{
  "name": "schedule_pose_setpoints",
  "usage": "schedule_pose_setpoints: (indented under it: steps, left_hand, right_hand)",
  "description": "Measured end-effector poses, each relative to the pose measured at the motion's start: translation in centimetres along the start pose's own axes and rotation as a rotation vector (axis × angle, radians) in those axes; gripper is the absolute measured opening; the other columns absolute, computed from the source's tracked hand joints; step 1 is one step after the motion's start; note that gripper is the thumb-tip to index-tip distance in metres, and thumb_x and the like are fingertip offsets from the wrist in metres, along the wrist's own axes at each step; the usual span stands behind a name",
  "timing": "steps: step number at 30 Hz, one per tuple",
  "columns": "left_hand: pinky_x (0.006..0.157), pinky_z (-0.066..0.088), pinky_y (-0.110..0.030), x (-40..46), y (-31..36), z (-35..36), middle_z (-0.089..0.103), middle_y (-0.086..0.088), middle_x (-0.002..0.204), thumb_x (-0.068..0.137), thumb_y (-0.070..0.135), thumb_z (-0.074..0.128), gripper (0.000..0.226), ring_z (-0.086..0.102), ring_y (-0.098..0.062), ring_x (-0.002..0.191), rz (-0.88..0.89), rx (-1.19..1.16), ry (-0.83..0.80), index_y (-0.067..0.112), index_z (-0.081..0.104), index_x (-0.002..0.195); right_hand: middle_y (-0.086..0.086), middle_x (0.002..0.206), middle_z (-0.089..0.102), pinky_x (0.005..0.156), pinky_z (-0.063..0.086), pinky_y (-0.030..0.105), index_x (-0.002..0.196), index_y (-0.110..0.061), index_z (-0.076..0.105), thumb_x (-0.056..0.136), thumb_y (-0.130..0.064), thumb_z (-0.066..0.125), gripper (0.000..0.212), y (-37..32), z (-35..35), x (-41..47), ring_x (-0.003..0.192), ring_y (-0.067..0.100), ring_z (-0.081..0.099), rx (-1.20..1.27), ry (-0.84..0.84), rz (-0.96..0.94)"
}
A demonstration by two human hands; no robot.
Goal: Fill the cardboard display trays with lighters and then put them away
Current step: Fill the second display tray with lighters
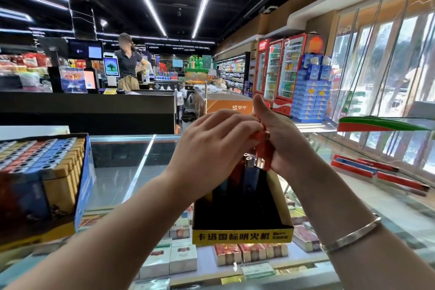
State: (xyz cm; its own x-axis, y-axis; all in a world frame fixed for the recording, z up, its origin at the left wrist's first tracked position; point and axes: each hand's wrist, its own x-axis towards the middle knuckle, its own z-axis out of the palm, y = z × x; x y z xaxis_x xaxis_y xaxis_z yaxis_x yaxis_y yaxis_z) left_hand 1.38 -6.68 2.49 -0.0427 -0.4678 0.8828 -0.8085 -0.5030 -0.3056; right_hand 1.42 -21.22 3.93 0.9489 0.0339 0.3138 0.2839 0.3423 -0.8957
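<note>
Red lighters (264, 148) sit bunched between both hands, right hand (282, 139) clasping them with thumb up, left hand (216, 146) pinching their tops. Directly below, the yellow-fronted cardboard display tray (242, 235) rests on the glass counter (131, 167), a few lighters standing at its far end.

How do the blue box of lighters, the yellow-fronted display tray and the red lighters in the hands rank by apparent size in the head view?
1. Blue box of lighters, though it sits nearer the camera and is cropped at the frame edge.
2. Yellow-fronted display tray.
3. Red lighters, mostly hidden by the hands.
</note>
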Motion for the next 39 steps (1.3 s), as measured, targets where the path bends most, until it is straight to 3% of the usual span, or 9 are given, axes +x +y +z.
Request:
schedule_pose_setpoints:
  steps: [3, 5, 7, 14, 18, 23, 27, 32, 39]
  left_hand:
    - [0.067, 0.053, -0.029, 0.1, -0.1, -0.4, 0.070, 0.004, 0.088, 0.088, 0.027, 0.055, 0.023, 0.064, -0.012, 0.079, -0.283, -0.190, 0.042, 0.010, 0.068, 0.096]
    - [0.061, 0.054, -0.028, 0.3, -0.1, -0.7, 0.069, 0.011, 0.082, 0.087, 0.027, 0.059, 0.009, 0.062, -0.003, 0.068, -0.526, -0.416, 0.034, 0.024, 0.065, 0.093]
    - [0.055, 0.053, -0.021, 0.5, -0.2, -0.7, 0.068, 0.012, 0.071, 0.084, 0.024, 0.063, 0.011, 0.061, 0.001, 0.061, -0.690, -0.557, 0.017, 0.034, 0.061, 0.084]
    - [0.050, 0.048, -0.016, 0.5, -1.2, -0.5, 0.068, 0.004, 0.074, 0.078, 0.014, 0.070, 0.019, 0.063, -0.006, 0.059, -0.951, -0.957, -0.129, 0.021, 0.057, 0.090]
    - [0.056, 0.051, -0.016, 0.3, -1.4, -0.5, 0.067, 0.013, 0.077, 0.060, 0.039, 0.074, 0.027, 0.064, -0.004, 0.062, -0.871, -0.893, -0.272, 0.034, 0.063, 0.083]
    - [0.051, 0.046, -0.020, -0.2, -1.1, 0.1, 0.056, 0.017, 0.064, 0.054, 0.064, 0.061, 0.037, 0.052, 0.001, 0.058, -0.572, -0.267, -0.447, 0.035, 0.050, 0.072]
    - [0.046, 0.031, -0.018, -0.4, -0.7, 0.1, 0.046, 0.020, 0.059, 0.059, 0.071, 0.051, 0.044, 0.041, -0.003, 0.053, -0.352, 0.044, -0.376, 0.029, 0.045, 0.070]
    - [0.072, 0.041, -0.032, -0.6, 0.0, 0.5, 0.065, 0.008, 0.083, 0.069, 0.071, 0.046, 0.051, 0.059, -0.016, 0.080, -0.259, 0.182, -0.417, 0.022, 0.054, 0.081]
    - [0.077, 0.032, -0.026, -0.7, -1.3, 0.1, 0.058, 0.012, 0.104, 0.078, 0.062, 0.054, 0.040, 0.047, -0.012, 0.098, -0.268, 0.143, -0.569, 0.029, 0.059, 0.101]
  right_hand:
    - [0.000, 0.050, 0.053, 0.044, 0.048, 0.024, 0.082, -0.011, 0.050, 0.074, -0.040, 0.065, 0.034, 0.0, -0.4, 0.0, 0.043, 0.013, 0.052, -0.041, 0.099, -0.071]
    - [0.000, 0.048, 0.052, 0.042, 0.046, 0.023, 0.081, -0.011, 0.050, 0.076, -0.038, 0.065, 0.031, 0.0, -0.8, 0.0, 0.040, 0.013, 0.049, -0.030, 0.162, -0.079]
    - [0.001, 0.047, 0.050, 0.040, 0.045, 0.023, 0.079, -0.011, 0.049, 0.082, -0.036, 0.064, 0.029, 0.0, -1.2, 0.2, 0.038, 0.014, 0.048, -0.055, 0.211, -0.086]
    - [0.001, 0.047, 0.050, 0.039, 0.041, 0.024, 0.076, -0.013, 0.052, 0.086, -0.034, 0.062, 0.025, 0.5, -1.8, 0.6, 0.038, 0.015, 0.046, -0.195, 0.288, -0.133]
    - [-0.002, 0.046, 0.050, 0.040, 0.039, 0.024, 0.079, -0.015, 0.054, 0.088, -0.033, 0.061, 0.021, 0.5, -2.0, 0.7, 0.038, 0.013, 0.045, -0.264, 0.351, -0.194]
    - [-0.001, 0.046, 0.050, 0.041, 0.038, 0.025, 0.077, -0.015, 0.054, 0.089, -0.034, 0.059, 0.023, 0.7, -1.9, 0.7, 0.040, 0.015, 0.045, -0.283, 0.366, -0.196]
    - [-0.002, 0.046, 0.051, 0.041, 0.039, 0.024, 0.077, -0.015, 0.053, 0.089, -0.035, 0.059, 0.024, 0.8, -1.8, 0.6, 0.040, 0.014, 0.045, -0.306, 0.363, -0.202]
    - [-0.002, 0.047, 0.051, 0.041, 0.040, 0.023, 0.076, -0.015, 0.054, 0.088, -0.036, 0.059, 0.025, 0.8, -1.8, 0.6, 0.039, 0.013, 0.046, -0.308, 0.370, -0.214]
    - [-0.002, 0.046, 0.051, 0.043, 0.040, 0.025, 0.075, -0.015, 0.053, 0.088, -0.035, 0.060, 0.024, 0.8, -1.9, 0.7, 0.039, 0.014, 0.046, -0.297, 0.382, -0.221]
